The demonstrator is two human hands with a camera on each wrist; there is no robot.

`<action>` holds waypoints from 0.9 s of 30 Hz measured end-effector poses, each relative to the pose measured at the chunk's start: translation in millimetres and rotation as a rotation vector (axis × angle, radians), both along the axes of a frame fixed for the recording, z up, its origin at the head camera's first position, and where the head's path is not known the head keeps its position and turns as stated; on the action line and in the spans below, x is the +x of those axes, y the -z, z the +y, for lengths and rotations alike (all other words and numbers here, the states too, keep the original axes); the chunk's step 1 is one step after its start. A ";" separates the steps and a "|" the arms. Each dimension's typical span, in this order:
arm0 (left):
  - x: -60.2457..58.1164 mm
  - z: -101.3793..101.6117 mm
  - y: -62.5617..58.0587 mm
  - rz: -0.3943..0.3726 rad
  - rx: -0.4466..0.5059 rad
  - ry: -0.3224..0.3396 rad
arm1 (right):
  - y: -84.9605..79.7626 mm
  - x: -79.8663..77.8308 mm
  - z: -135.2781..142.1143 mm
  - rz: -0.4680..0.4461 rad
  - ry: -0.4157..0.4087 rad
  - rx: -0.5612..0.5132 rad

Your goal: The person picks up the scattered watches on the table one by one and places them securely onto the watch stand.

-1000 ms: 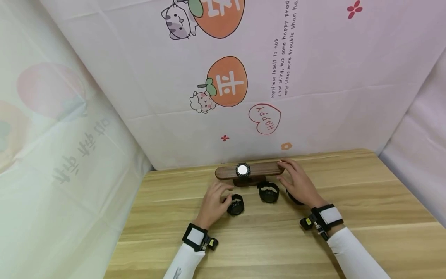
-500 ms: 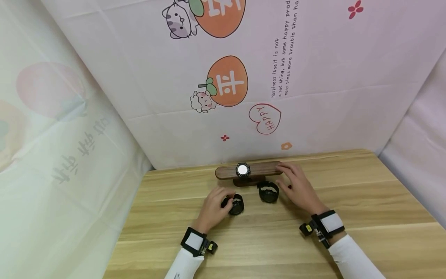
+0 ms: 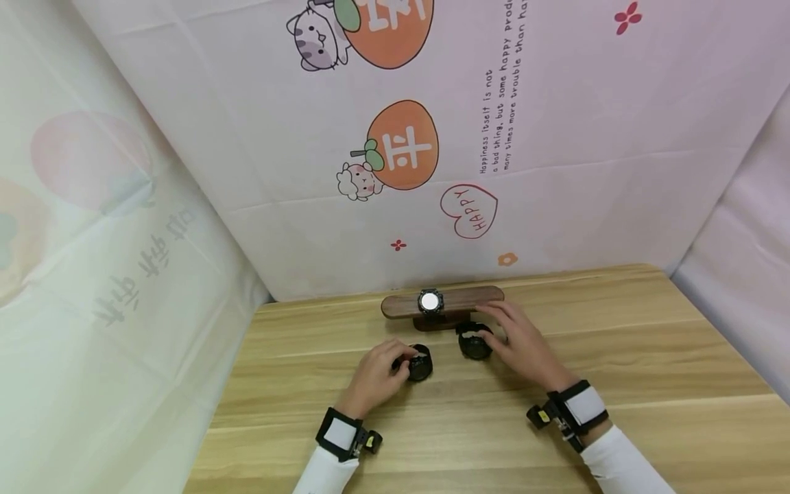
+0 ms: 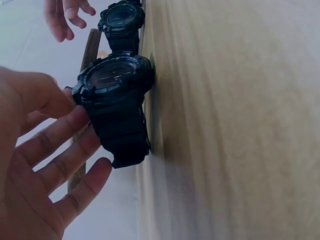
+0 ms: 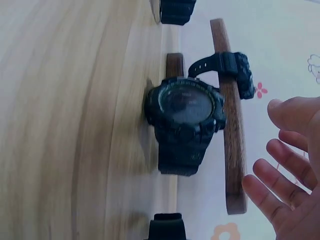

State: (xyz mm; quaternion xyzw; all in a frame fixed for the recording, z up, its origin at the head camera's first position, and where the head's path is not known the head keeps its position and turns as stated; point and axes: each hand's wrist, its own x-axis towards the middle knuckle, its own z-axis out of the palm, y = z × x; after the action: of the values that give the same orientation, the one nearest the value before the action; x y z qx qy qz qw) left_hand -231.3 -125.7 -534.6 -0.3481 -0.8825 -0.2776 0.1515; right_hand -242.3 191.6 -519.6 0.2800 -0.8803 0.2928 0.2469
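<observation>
My left hand [image 3: 373,376] has its thumb and index finger at the upper edge of a black sports watch [image 3: 421,368], pinching it; the remaining fingers spread beside the strap in the left wrist view. A second black watch [image 3: 475,348] sits on the table in front of the wooden watch stand [image 3: 472,299]. Over its right side hovers my right hand [image 3: 524,348], thumb and fingers apart; the right wrist view shows a gap between them and this watch [image 5: 185,110]. Another watch [image 3: 430,301] is strapped round the stand's bar.
A further black watch [image 5: 167,227] shows at the bottom of the right wrist view; in the head view my right hand hides it. The wooden table [image 3: 469,432] ends at a printed white cloth [image 3: 296,254] behind the stand. Cloth also hangs at both sides.
My right hand has come away from the stand's right end, moving left and nearer to the middle watch. The left hand has moved slightly down and closed in on the left watch.
</observation>
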 end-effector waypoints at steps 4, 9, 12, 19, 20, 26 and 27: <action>0.4 -1.8 0.1 -0.007 -0.022 0.013 | -2.3 3.7 -6.6 0.005 -0.029 0.011; 1.1 -3.4 0.9 -0.039 -0.045 0.013 | -3.6 7.6 -13.6 0.008 -0.028 0.042; 1.8 -4.7 0.4 -0.078 -0.054 0.018 | -3.0 9.5 -16.1 0.005 -0.026 0.053; 3.4 -7.2 0.6 -0.176 -0.066 0.016 | -1.1 14.2 -19.7 -0.010 -0.048 0.053; 3.4 -7.4 1.0 -0.186 -0.060 0.018 | -0.4 14.7 -20.1 -0.013 -0.052 0.049; 3.0 -7.7 3.9 -0.221 -0.025 0.014 | 3.2 17.3 -23.5 -0.020 -0.079 0.022; 2.9 -7.7 4.4 -0.223 -0.022 0.010 | 3.5 17.7 -24.2 -0.021 -0.081 0.021</action>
State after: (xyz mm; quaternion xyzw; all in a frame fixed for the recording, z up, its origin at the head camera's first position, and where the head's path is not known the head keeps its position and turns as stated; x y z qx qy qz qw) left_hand -228.4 -133.3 -539.0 -0.3214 -0.8950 -0.3056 0.0473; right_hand -224.6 167.4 -523.1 0.3150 -0.8738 0.2961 0.2226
